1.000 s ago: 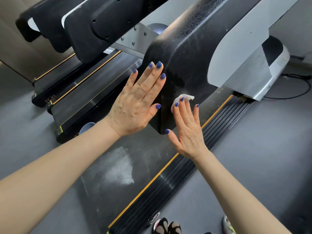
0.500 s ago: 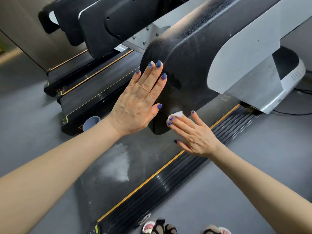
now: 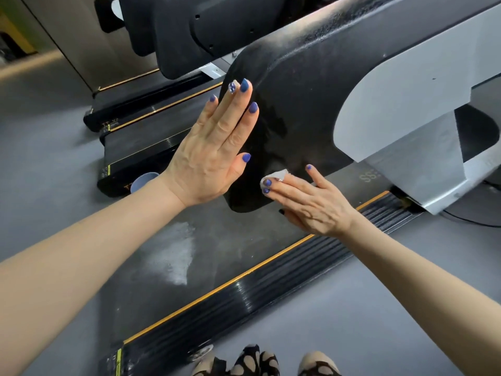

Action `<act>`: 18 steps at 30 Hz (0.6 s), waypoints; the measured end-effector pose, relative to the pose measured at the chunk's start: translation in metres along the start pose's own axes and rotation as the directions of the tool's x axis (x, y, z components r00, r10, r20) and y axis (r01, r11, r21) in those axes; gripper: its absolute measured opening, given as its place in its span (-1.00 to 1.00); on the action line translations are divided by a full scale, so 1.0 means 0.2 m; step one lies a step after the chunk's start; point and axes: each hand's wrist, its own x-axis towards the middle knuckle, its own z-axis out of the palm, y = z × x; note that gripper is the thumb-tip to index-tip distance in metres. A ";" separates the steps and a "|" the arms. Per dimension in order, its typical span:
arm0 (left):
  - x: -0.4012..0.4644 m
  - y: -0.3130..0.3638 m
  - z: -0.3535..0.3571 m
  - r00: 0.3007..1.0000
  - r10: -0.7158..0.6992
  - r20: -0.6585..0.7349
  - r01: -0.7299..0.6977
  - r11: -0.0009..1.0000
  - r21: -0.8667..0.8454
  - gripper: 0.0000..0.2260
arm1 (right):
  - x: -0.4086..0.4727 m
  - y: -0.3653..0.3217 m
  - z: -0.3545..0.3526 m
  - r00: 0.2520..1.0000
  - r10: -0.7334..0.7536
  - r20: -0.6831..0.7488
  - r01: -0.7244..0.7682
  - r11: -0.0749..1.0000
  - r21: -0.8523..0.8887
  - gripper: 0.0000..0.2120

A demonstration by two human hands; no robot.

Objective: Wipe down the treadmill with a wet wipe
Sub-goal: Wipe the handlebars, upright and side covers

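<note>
At the bottom edge the person's feet [image 3: 260, 360] stand on the grey floor [image 3: 366, 321] beside the treadmill's ribbed side rail [image 3: 271, 291], edged with a yellow stripe. Just past it lies the running belt [image 3: 230, 248], marked by a pale dusty patch [image 3: 176, 253] that looks not yet wiped.

Above the belt both bare forearms reach to the black side cover of the console arm [image 3: 298, 104]. The right hand [image 3: 311, 204] lies flat, fingers straight and slightly spread, pressing the wet wipe [image 3: 276, 175] against the lower part of that cover; only a small white bunch shows past the fingertips. A flat palm likely spreads pressure over the cloth so it drags evenly. The left hand [image 3: 214, 150] is flat too, fingers straight and close together, resting on the cover's left edge, probably to brace the body while the other hand rubs. Near the wipe the plastic looks darker and glossier, while its upper face is speckled with dust, so the job seems partly done.

Further right sits the silver-grey upright housing [image 3: 406, 104]. Beyond, more treadmills [image 3: 141, 137] stand in a row, with a blue cup-like object [image 3: 143, 180] beside the nearest.
</note>
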 end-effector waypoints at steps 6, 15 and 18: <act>-0.06 0.00 0.01 1.000 0.000 -0.007 0.001 1.000 0.028 -0.31 | -0.12 0.05 -0.04 0.993 0.109 0.044 -0.107 0.993 -0.057 -0.30; -0.07 -0.03 0.03 0.998 0.023 -0.064 -0.023 1.000 -0.013 -0.32 | 0.25 -0.02 -0.17 0.965 0.235 -0.116 -0.230 0.971 0.059 -0.34; -0.07 -0.03 0.02 0.996 0.026 -0.089 -0.029 0.999 -0.027 -0.33 | 0.28 0.00 -0.23 0.957 0.267 -0.111 -0.259 0.962 0.082 -0.38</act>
